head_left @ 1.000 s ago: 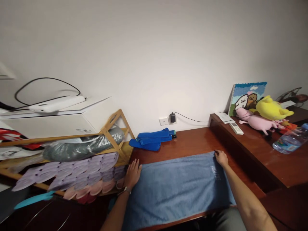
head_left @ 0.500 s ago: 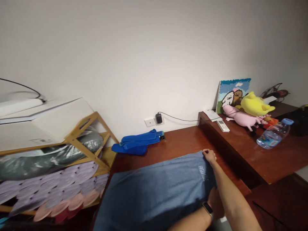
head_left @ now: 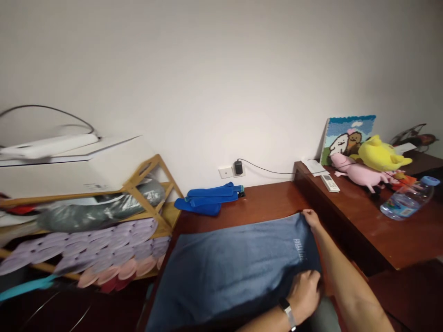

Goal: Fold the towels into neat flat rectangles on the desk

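A blue-grey towel (head_left: 228, 272) with pale lettering near its right end lies spread over the reddish-brown desk. My right hand (head_left: 311, 219) pinches its far right corner. Lower down, my left hand (head_left: 304, 290), with a dark-faced watch (head_left: 286, 308) on the wrist, is closed at the towel's right edge and appears to grip the cloth; its fingertips are partly hidden. Behind the towel, a folded bright blue cloth bundle (head_left: 211, 198) rests against the wall.
Left of the desk stands a wooden rack (head_left: 152, 184) with a white box and bagged items. On the raised desk (head_left: 377, 226) at right are a remote (head_left: 330, 183), plush toys (head_left: 360, 176), a picture (head_left: 349, 133) and a plastic bottle (head_left: 403, 203). A cord runs from a plugged-in adapter (head_left: 238, 167).
The view has turned slightly left. My left hand has shifted left against the towel and shows more clearly, now closed. My right hand keeps hold of the far corner.
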`<state>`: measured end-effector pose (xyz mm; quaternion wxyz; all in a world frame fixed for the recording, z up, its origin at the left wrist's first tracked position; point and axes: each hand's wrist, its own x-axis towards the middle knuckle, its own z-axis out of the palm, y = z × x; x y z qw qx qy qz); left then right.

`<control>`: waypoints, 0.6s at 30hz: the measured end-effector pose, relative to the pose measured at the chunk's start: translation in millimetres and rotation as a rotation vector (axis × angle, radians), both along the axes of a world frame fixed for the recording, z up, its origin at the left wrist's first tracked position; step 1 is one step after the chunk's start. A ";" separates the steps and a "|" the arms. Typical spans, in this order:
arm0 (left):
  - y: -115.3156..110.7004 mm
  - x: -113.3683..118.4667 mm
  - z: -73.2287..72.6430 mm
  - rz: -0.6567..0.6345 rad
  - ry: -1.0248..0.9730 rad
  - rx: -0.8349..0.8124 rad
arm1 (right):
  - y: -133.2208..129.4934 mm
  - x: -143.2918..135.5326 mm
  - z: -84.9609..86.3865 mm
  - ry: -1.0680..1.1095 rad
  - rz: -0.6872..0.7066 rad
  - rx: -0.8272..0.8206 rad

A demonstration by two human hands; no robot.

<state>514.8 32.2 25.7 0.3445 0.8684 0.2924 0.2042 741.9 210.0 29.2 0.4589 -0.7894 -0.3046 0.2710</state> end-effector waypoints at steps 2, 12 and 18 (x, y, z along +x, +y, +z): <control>4.5 -38.9 12.0 0.063 -0.069 -0.102 | 4.0 -13.6 19.8 0.055 0.061 0.059; 11.2 -322.3 72.9 0.690 -0.252 -0.319 | 88.2 -239.8 100.3 0.174 0.741 0.194; -15.5 -457.8 27.1 1.117 -0.085 -0.252 | 122.7 -456.1 107.5 -0.157 1.067 0.160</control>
